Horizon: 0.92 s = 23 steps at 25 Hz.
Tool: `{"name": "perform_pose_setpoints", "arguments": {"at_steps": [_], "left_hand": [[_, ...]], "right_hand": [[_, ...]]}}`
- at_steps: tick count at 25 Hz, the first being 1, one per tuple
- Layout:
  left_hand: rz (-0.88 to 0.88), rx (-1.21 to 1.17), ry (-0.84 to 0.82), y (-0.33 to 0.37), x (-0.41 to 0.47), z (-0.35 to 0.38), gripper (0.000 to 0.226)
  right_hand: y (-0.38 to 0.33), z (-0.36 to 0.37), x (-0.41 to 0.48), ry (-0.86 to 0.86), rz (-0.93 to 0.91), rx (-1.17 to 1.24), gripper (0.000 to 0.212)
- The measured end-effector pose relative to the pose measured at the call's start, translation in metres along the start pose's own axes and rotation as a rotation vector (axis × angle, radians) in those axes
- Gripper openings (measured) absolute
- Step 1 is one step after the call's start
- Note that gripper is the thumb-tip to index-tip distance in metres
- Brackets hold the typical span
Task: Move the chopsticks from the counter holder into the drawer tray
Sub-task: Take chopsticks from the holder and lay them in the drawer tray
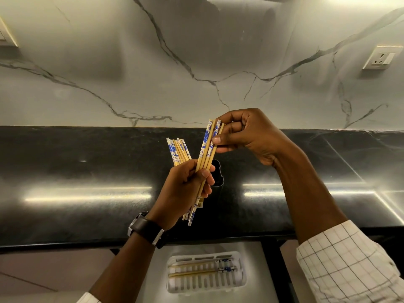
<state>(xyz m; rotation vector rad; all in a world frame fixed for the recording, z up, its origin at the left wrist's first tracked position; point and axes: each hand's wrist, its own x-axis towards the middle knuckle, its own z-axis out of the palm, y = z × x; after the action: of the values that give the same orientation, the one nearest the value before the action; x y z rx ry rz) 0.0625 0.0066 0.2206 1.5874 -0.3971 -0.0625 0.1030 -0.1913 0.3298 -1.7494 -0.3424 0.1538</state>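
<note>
The step in hand, as I read it, is parting a few chopsticks from the bundle for the tray. The left hand, just in front of the holder, has its fingers curled round the whole bundle of chopsticks, thumb pressed across the sticks. The right hand, above and right of the holder, pinches the blue-patterned upper ends of a small group between thumb and fingertips, clamped on them.

To do it well, the left thumb should ease just enough for that group to slide out lengthwise, while the other fingers keep the rest tight; the sticks are thin and smooth, so a slack grip could let some drop past the worktop. Lifting the group out in line, ends level, would let it lie flat in a tray slot.

The holder is dark and stands on the worktop, partly hidden by the left hand; whether anything is left inside I cannot tell. Below the holder and nearer the person, the open drawer carries a white slotted tray; a few chopsticks lie lengthwise in it, patterned ends to the right.
</note>
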Motion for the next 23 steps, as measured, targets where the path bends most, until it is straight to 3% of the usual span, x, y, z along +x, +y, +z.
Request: {"name": "perform_pose_setpoints", "arguments": {"at_steps": [4, 8, 12, 14, 16, 20, 23], "left_hand": [[-0.022, -0.063, 0.014, -0.001, -0.003, 0.001, 0.018], [-0.063, -0.096, 0.125, -0.007, -0.007, -0.004, 0.02], [-0.176, -0.519, 0.404, -0.007, -0.008, -0.01, 0.025], [-0.232, -0.735, 0.532, -0.004, 0.0, -0.004, 0.026], [-0.272, -0.829, 0.602, -0.002, 0.01, 0.006, 0.027], [-0.288, -0.86, 0.683, -0.005, 0.017, 0.018, 0.029], [-0.28, -0.882, 0.721, -0.007, 0.018, 0.019, 0.022]], "right_hand": [[0.004, 0.004, -0.004, 0.104, 0.027, 0.022, 0.023], [0.003, -0.013, -0.011, 0.556, -0.034, 0.19, 0.013], [0.026, -0.013, -0.035, 0.871, -0.039, 0.646, 0.024], [0.051, 0.019, -0.048, 0.894, 0.016, 0.966, 0.034], [0.077, 0.063, -0.059, 0.867, 0.144, 1.129, 0.035], [0.115, 0.129, -0.073, 0.903, 0.485, 1.008, 0.026], [0.119, 0.136, -0.073, 0.84, 0.53, 0.966, 0.023]]}}
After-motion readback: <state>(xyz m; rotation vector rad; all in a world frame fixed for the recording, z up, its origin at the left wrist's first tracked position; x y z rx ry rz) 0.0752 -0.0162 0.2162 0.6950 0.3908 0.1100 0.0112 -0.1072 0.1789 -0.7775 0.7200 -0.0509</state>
